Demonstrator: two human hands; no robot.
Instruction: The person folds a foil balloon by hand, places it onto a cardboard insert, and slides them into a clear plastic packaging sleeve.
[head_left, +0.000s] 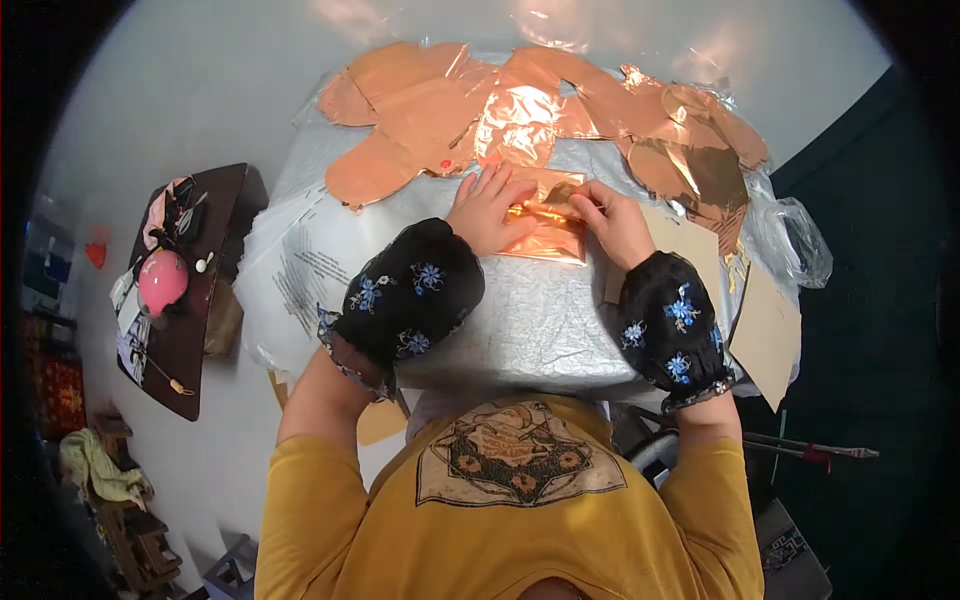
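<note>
Copper foil sheet (545, 225) lies between both hands, long axis left-right; left hand (487, 208) flat on it, right hand (612, 222) pinching its right edge.

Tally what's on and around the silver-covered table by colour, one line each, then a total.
Copper-coloured: 2, the foil sheet under both hands and the foil pile behind it.
Tan: 2, cardboard sheets at the right edge.
Pink: 1, round object on the dark side table.
Total: 5.

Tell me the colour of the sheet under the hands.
Shiny copper-orange foil sheet, seen in the head view.
</note>
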